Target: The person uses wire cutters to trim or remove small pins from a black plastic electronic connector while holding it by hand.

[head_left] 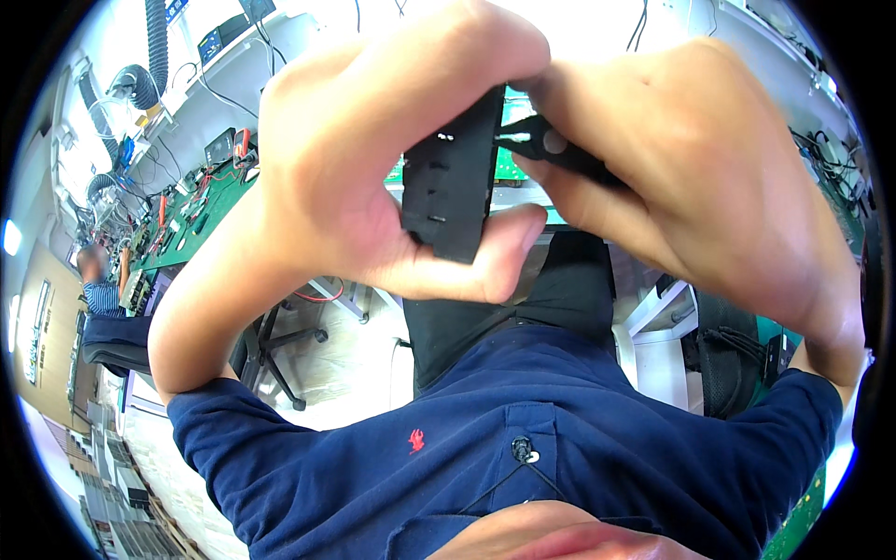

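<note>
Close to the camera, my left hand (327, 177) grips a black rectangular plastic block (453, 187), which stands tilted between the fingers and thumb. Small slots and some bright metal glints run along its left face. My right hand (691, 159) is closed around small black pliers (553, 143) with a round pivot and pale jaw tips. The tips are at the block's right edge; I cannot tell whether they touch it. Behind the block and pliers, part of a green circuit board (511, 168) shows, mostly hidden by my hands.
A green-topped bench (193, 233) with cables and tools stretches along the left, where another person (103, 294) sits at the far end. A wheeled chair base (280, 355) stands on the floor. To my right are a black bag (726, 359) and more cables.
</note>
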A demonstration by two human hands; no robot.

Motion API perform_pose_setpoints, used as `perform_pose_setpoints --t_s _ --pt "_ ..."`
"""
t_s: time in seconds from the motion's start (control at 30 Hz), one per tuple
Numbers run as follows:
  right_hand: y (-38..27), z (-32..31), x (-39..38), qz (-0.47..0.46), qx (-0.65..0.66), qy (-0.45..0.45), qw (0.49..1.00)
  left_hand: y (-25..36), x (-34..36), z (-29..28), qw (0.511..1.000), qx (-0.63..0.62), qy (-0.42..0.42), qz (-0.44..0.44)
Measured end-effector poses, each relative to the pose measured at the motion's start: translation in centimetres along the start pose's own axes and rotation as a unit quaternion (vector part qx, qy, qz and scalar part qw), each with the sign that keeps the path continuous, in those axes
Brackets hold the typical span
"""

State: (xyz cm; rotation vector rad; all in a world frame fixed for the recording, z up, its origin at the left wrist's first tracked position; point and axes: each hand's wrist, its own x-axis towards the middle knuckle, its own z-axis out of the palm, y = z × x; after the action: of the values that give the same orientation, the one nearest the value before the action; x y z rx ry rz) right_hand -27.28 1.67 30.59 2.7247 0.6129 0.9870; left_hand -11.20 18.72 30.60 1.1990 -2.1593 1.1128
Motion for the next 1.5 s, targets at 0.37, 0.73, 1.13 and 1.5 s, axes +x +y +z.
perform_pose_setpoints --t_s 0.37,0.73,1.13,1.5 --pt "0.4 1.5 -2.0 -0.059 0.091 0.097 0.989 1.4 0.2 1.0 0.996 -0.015 -0.073 0.039" --pt "2.1 4.0 -2.6 0.026 0.103 0.029 0.994 1.0 -3.0 4.4 0.948 -0.175 -0.081 -0.253" --pt "3.5 7.0 -4.3 0.078 0.183 0.055 0.978 -0.9 -4.2 8.6 0.948 -0.184 -0.03 -0.259" --pt "4.0 7.5 -5.2 0.121 0.199 0.029 0.972 -1.2 -2.3 8.2 0.952 -0.176 -0.15 -0.203"
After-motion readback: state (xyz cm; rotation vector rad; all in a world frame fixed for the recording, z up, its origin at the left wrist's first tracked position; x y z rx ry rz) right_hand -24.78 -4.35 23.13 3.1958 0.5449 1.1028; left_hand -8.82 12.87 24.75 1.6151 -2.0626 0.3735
